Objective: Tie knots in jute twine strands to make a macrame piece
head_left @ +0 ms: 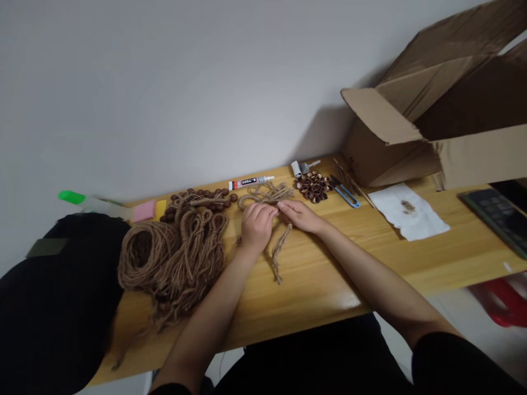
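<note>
My left hand (257, 226) and my right hand (302, 215) meet over the wooden table (329, 285), both with fingers closed on a piece of jute cord (281, 248). The cord's looped end (265, 193) lies just beyond my fingers and its frayed tail hangs toward me. A big bundle of jute cord (173, 258) lies to the left of my left hand. Brown wooden beads (206, 198) sit behind that bundle.
A glue tube (250, 181) lies near the wall. A pile of brown rings (313, 186), blue snips (346, 195) and a white tissue (407, 214) are to the right. An open cardboard box (432, 137) stands at back right. A black bag (53, 302) is at left.
</note>
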Demonstrator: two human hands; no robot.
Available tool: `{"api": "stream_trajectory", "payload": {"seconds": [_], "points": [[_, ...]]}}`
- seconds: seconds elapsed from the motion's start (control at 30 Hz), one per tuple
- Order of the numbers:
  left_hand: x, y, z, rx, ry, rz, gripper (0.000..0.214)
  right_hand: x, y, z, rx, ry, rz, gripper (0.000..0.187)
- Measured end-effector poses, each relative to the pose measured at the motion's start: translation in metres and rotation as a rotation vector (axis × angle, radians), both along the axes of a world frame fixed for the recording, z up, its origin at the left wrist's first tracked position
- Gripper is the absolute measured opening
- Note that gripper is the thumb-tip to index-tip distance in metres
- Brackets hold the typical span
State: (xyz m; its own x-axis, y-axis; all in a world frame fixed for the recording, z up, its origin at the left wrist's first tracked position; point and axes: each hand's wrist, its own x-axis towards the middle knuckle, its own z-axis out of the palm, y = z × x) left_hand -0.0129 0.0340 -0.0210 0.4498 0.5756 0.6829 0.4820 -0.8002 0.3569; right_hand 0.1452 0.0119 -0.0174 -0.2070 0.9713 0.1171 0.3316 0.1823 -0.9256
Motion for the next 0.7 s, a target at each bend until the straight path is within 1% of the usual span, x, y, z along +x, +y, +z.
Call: {"api": "stream_trajectory", "payload": {"seconds": [0.2, 0.43, 0.57, 0.7], "points": [[-0.0006, 0.0039, -0.0021, -0.105, -0.016, -0.034, 0.019, 0.0011, 0.0039, 0.0014, -0.035, 0.021, 0.037, 0.05], [-0.0009, 0.0079, -0.0032, -0.179, -0.068, -0.081, 0.017, 0.0081, 0.0037, 0.0008, -0.152, 0.127, 0.112, 0.044], [-0.0007, 0.0073, -0.0029, -0.229, -0.072, -0.067, 0.017, 0.0096, 0.0033, 0.0027, -0.198, 0.169, 0.132, 0.045], [-0.0001, 0.0071, -0.0035, -0.328, -0.119, -0.038, 0.014, 0.0096, 0.0031, 0.0052, -0.211, 0.176, 0.144, 0.045]]}}
